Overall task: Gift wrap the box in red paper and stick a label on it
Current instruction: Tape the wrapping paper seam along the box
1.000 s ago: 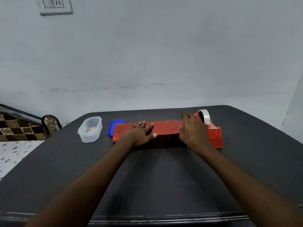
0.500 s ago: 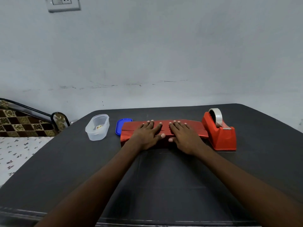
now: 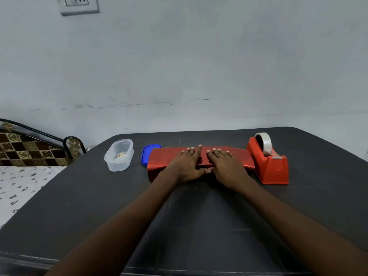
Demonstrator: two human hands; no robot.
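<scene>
The box wrapped in red paper (image 3: 161, 159) lies across the far middle of the dark table (image 3: 79, 206). My left hand (image 3: 186, 166) and my right hand (image 3: 227, 166) rest side by side on its top, fingers straight and pressing the paper flat. A loose flap of red paper (image 3: 242, 156) sticks out past the box's right end toward the red tape dispenser (image 3: 271, 166), which carries a roll of clear tape (image 3: 265, 143). A small label lies inside the clear plastic container (image 3: 119, 155) to the left.
A blue lid (image 3: 146, 155) lies flat between the container and the box's left end. The wall stands close behind the table. A bed with a patterned sheet (image 3: 18, 186) and a metal headboard (image 3: 49, 137) lies off the table's left edge.
My right hand has left the tape dispenser and come left onto the box top beside my left hand. Both hands now press the paper at the box's middle.
</scene>
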